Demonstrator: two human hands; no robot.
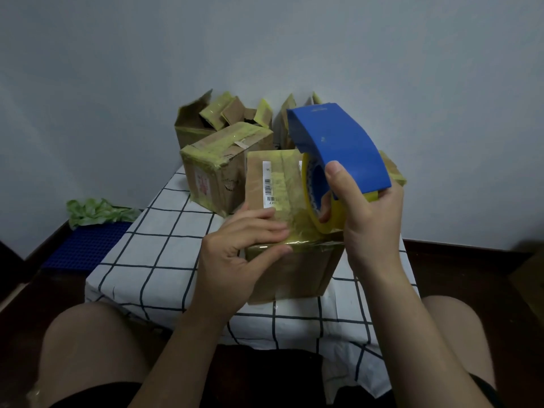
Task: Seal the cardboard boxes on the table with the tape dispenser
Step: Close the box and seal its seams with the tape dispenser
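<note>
Tape dispenser (338, 142), blue: R hand (371, 219) fingers clamped round it, at front box (259, 184). L hand (232, 248) fingers straight, pressing box top.

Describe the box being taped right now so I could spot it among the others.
Start at the white tablecloth with the black grid. The box stands at its near edge, closest to the person, in front of the other cardboard boxes. Only this one has a left hand pressing its top front edge and a right hand holding the blue tape dispenser over it.
</note>
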